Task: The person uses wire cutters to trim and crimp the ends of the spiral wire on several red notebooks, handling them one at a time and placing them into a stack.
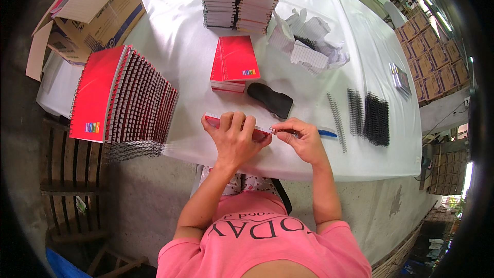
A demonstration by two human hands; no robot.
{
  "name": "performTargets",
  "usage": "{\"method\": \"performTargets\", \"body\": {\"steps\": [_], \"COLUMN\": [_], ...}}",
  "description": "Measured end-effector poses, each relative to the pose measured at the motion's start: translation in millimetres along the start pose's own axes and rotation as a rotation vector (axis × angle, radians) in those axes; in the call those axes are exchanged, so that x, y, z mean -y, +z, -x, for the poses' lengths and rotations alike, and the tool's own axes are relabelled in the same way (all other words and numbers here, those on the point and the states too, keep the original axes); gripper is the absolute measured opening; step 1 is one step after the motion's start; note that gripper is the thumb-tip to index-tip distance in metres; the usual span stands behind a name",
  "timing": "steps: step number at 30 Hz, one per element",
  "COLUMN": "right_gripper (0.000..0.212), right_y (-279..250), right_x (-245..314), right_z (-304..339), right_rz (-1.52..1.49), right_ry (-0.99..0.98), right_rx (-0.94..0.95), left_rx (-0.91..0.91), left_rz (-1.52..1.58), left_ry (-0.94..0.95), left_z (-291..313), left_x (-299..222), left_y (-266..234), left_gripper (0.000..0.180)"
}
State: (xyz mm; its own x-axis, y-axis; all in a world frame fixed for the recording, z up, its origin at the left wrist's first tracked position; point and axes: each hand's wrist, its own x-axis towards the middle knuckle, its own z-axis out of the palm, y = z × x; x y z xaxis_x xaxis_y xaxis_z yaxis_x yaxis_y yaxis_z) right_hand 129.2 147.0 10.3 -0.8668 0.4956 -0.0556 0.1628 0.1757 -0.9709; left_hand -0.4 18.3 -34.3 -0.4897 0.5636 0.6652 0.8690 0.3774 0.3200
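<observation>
Over table, I judge red notebook stiff, light, best edge-held: left hand clasping, right hand pinching its end.

This looks like a workshop where spiral notebooks get made. A big table with a shiny white cover holds lots of the same things: a fat row of red spiral notebooks, two tall stacks of paper pads, and loose black wire coils. Brown cardboard boxes are piled up on the right, near long tube lights. The floor is hard and gray.
</observation>
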Motion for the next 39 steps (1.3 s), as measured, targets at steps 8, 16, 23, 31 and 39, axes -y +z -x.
{"method": "performTargets", "body": {"steps": [8,16,23,31,39], "right_gripper": [0.028,0.021,0.027,0.060,0.033], "right_y": [-2.7,7.8,-6.5,-11.3,-44.4], "right_x": [5.8,26.5,21.4,-19.0,-38.8], "right_z": [0.6,12.3,4.0,-60.2,-70.6], "right_rz": [0.249,0.423,0.185,1.066,0.020], "right_ry": [-0.019,-0.258,0.194,-0.458,0.025], "right_rx": [0.145,-0.101,0.219,-0.087,-0.068], "left_rx": [0.025,0.179,0.161,0.228,0.181], "left_rz": [-0.040,0.049,0.175,0.241,0.316], "left_ry": [0.024,0.050,0.030,0.123,0.058], "left_z": [1.1,1.7,-1.3,-5.5,-8.3], "left_x": [1.1,8.6,7.8,17.5,16.5], "left_y": [-1.4,-13.5,-11.8,-17.7,-19.5], "left_gripper": [0.054,0.053,0.048,0.045,0.048]}}
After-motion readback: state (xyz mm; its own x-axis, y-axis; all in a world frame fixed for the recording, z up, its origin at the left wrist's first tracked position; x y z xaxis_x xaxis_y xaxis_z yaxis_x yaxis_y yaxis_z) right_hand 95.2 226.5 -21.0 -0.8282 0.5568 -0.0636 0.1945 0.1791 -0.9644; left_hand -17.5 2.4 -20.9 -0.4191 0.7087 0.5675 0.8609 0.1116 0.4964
